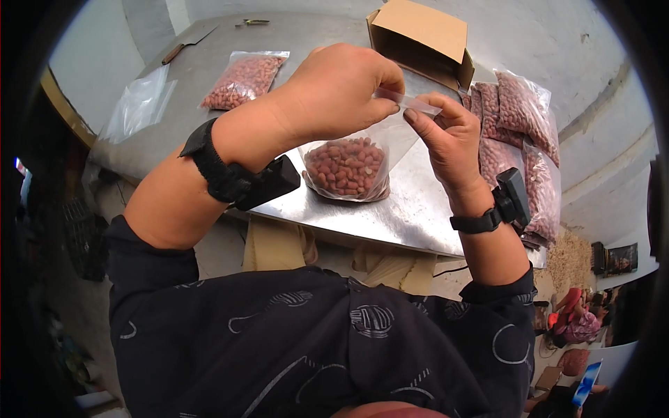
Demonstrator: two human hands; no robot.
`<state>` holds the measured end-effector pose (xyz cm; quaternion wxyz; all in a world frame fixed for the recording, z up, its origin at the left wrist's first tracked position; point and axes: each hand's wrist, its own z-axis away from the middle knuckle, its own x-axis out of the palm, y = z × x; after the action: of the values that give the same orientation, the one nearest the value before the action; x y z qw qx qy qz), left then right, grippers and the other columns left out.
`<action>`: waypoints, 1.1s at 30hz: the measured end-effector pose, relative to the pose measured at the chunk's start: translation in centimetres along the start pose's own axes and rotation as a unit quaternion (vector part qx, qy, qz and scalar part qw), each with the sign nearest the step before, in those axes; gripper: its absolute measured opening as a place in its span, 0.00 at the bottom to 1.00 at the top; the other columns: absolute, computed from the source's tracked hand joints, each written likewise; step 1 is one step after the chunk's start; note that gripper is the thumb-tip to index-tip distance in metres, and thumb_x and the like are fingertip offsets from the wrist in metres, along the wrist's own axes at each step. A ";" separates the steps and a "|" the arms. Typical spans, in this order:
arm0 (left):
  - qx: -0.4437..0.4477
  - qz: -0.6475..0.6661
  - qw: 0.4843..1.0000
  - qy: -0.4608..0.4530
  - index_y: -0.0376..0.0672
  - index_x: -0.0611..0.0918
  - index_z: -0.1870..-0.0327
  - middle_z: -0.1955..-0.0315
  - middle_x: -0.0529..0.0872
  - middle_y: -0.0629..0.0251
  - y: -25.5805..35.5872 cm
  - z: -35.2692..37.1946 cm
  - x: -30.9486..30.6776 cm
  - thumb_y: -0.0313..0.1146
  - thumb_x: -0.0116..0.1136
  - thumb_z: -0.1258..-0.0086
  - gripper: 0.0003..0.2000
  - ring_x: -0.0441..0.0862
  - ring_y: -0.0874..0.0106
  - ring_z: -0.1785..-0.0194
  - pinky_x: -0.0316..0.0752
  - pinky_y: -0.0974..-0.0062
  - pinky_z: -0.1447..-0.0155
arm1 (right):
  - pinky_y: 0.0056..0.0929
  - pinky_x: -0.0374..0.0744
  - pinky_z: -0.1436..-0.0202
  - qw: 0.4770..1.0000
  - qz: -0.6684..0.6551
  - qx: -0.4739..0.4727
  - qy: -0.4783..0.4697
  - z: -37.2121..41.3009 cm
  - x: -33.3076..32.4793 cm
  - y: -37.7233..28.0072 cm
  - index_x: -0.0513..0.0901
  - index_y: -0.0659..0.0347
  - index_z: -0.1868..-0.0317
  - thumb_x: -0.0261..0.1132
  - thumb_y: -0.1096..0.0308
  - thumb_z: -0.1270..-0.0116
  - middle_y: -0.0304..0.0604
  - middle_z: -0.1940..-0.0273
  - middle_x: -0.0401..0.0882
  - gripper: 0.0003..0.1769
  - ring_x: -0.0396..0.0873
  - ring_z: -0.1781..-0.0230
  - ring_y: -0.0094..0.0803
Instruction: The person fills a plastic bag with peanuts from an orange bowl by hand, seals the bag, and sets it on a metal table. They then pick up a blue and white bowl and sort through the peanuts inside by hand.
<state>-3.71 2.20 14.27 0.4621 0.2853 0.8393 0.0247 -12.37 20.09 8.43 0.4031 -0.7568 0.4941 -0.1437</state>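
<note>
A clear plastic bag of reddish nuts stands upright near the front edge of the metal table. My left hand pinches the top edge of this bag between thumb and fingers. Close to it on the right, my right hand pinches the other end of the same edge. The top strip of the bag is stretched flat between both hands, above the nuts.
A filled bag lies at the back left, near empty plastic bags, a wooden-handled knife and a small metal tool. An open cardboard box stands behind. Filled bags are piled right. People sit at lower right.
</note>
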 end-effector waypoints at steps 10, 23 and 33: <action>0.027 -0.032 0.999 -0.010 0.39 0.83 0.66 0.70 0.85 0.55 0.0 0.0 -0.1 0.30 0.64 0.45 0.07 0.82 0.59 0.64 0.76 0.68 0.58 | 0.16 0.59 0.77 1.000 -0.006 -0.021 0.006 0.1 0.5 -0.2 0.84 0.65 0.66 0.71 0.69 0.42 0.27 0.78 0.73 0.08 0.59 0.79 0.12; -0.013 -0.082 0.996 -0.015 0.38 0.84 0.65 0.68 0.84 0.58 -1.2 1.6 -1.7 0.33 0.67 0.45 0.10 0.80 0.59 0.62 0.75 0.68 0.57 | 0.14 0.72 0.68 0.998 -0.052 0.027 0.026 0.9 0.1 0.0 0.84 0.68 0.58 0.69 0.73 0.39 0.38 0.70 0.83 0.10 0.75 0.72 0.16; 0.021 -0.047 0.998 0.030 0.39 0.84 0.67 0.69 0.84 0.60 -1.1 2.0 -1.5 0.31 0.67 0.45 0.08 0.81 0.61 0.62 0.75 0.69 0.57 | 0.15 0.73 0.65 0.996 -0.079 0.035 0.037 1.2 0.2 0.1 0.83 0.69 0.58 0.69 0.74 0.39 0.39 0.68 0.84 0.10 0.77 0.70 0.18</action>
<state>-2.00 0.07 13.91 0.4308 0.2547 0.8657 -0.0061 -11.61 20.42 7.60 0.3984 -0.7726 0.4424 -0.2205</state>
